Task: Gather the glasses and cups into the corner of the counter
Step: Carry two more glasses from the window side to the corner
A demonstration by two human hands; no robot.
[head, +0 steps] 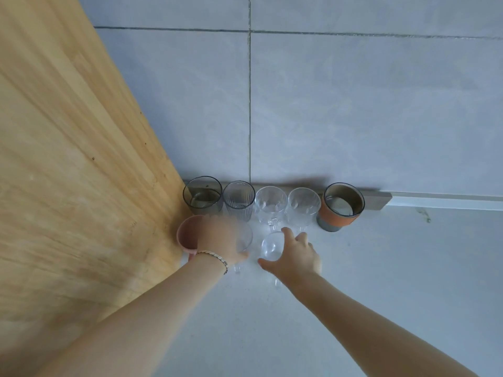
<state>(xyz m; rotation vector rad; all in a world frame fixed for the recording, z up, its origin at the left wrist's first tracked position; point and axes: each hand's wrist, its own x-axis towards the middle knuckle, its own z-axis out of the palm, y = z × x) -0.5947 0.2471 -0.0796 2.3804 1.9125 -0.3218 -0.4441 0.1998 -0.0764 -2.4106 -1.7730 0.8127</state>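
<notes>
A row stands against the tiled wall: a smoky tumbler (202,195) in the corner, a ribbed grey glass (239,200), two clear stemmed glasses (270,205) (303,205), and an orange-sleeved cup (341,206). In front, a pink mug (187,236) sits beside the wooden panel. My left hand (220,238), blurred, covers a clear stemmed glass (245,238) next to the mug. My right hand (295,257) wraps around another clear stemmed glass (272,244) just right of it.
A tall wooden panel (68,159) closes the left side of the white counter (353,281). Grey wall tiles (353,104) rise behind the row. Bare counter stretches to the right and toward me.
</notes>
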